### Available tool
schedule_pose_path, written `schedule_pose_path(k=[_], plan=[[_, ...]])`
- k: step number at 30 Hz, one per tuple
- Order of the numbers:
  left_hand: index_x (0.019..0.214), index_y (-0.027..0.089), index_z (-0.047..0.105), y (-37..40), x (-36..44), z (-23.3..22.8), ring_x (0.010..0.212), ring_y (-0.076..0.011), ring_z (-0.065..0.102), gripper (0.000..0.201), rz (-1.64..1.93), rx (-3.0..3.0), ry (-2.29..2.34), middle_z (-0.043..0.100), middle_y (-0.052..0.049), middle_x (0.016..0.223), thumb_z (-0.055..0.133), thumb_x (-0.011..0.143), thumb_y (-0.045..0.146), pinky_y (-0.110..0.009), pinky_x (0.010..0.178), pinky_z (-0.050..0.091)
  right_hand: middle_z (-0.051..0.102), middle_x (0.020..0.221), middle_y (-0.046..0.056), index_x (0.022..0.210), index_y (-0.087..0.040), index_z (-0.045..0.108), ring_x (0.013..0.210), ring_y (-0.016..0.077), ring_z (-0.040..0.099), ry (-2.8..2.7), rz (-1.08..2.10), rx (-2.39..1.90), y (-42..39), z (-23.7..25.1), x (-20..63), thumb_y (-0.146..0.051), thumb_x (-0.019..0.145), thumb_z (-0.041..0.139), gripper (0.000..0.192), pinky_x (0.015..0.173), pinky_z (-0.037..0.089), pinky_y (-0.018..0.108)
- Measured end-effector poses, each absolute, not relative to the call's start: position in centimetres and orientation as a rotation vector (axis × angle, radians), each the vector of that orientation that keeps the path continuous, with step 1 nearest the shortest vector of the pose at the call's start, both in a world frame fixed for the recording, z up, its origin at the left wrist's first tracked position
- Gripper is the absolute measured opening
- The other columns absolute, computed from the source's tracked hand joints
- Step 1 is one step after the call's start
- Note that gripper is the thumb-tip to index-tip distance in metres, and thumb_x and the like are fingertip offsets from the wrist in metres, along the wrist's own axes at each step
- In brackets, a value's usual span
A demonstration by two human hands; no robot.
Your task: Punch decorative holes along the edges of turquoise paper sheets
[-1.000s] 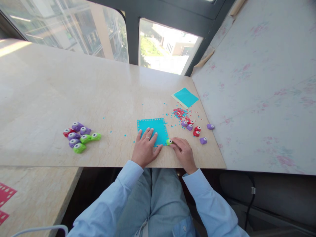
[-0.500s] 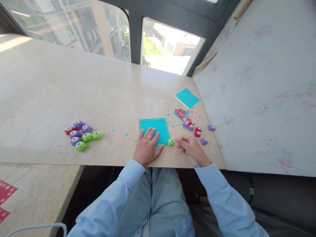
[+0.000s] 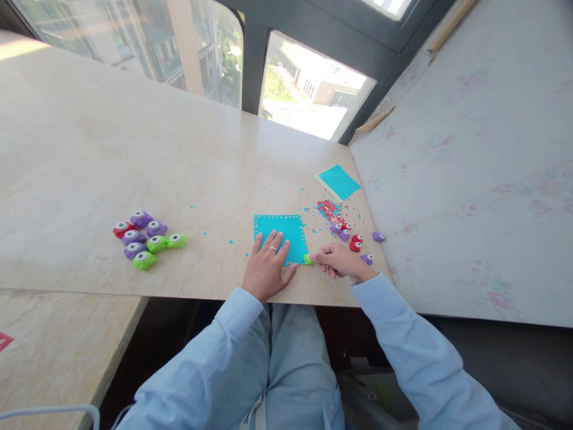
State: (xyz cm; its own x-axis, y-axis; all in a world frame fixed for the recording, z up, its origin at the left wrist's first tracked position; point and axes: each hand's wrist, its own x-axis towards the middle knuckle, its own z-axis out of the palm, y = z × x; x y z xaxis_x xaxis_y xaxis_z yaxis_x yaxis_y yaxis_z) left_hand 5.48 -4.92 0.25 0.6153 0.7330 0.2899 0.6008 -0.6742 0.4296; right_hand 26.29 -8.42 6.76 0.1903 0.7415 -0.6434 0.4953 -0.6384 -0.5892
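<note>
My left hand (image 3: 268,263) lies with its fingers spread on a blue square of paper (image 3: 286,230), pressing it to the table. Small punched holes run along the paper's top and right edges. At its lower right corner sits a green craft punch (image 3: 308,258), partly covered by my right hand (image 3: 335,261). The right fingers are closed together with their tips on the punch. Whether paper lies inside the punch's slot cannot be made out.
Red and purple punches (image 3: 356,246) lie beyond my right hand, near a heap of red and blue paper bits (image 3: 330,210). A second blue sheet (image 3: 339,181) rests farther back. Several more punches (image 3: 144,239) are grouped at the left. A patterned wall (image 3: 470,179) bounds the right side.
My right hand has moved left onto the green punch and now covers part of it. The left hand stays flat on the blue paper. The camera view has shifted slightly.
</note>
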Motion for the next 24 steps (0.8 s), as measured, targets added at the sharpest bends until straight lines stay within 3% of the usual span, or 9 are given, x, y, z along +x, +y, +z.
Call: schedule_pose_path(k=[6, 15, 24], plan=[[0.128, 0.012, 0.06, -5.0, 5.5, 0.2, 0.14, -0.035, 0.038, 0.048, 0.669, 2.543, 1.071, 0.051, -0.021, 0.143, 0.054, 0.092, 0.043, -0.059, 0.116, 0.024, 0.053, 0.043, -0.002, 0.054, -0.019, 0.05, 0.031, 0.0064, 0.042, -1.373, 1.394, -2.453, -6.8, 7.4, 25.7, -0.042, 0.081, 0.07, 0.041, 0.032, 0.021, 0.019], [0.129, 0.01, 0.059, -5.1, 5.4, 0.2, 0.141, -0.0359, 0.037, 0.049, 0.694, 2.52, 1.061, 0.049, -0.022, 0.144, 0.054, 0.092, 0.041, -0.059, 0.117, 0.023, 0.05, 0.037, 0.001, 0.048, -0.02, 0.052, 0.033, 0.0117, 0.043, -1.728, 1.237, -2.766, -4.6, 7.9, 24.2, -0.044, 0.081, 0.069, 0.044, 0.041, 0.033, 0.026], [0.13, 0.009, 0.058, -5.1, 5.3, 0.1, 0.141, -0.0354, 0.037, 0.05, 0.694, 2.513, 1.048, 0.048, -0.023, 0.145, 0.052, 0.093, 0.042, -0.058, 0.118, 0.022, 0.053, 0.045, 0.002, 0.06, -0.016, 0.064, 0.043, 0.0149, 0.051, -1.733, 1.195, -2.856, -4.8, 7.6, 24.1, -0.047, 0.085, 0.064, 0.04, 0.05, 0.037, 0.027]])
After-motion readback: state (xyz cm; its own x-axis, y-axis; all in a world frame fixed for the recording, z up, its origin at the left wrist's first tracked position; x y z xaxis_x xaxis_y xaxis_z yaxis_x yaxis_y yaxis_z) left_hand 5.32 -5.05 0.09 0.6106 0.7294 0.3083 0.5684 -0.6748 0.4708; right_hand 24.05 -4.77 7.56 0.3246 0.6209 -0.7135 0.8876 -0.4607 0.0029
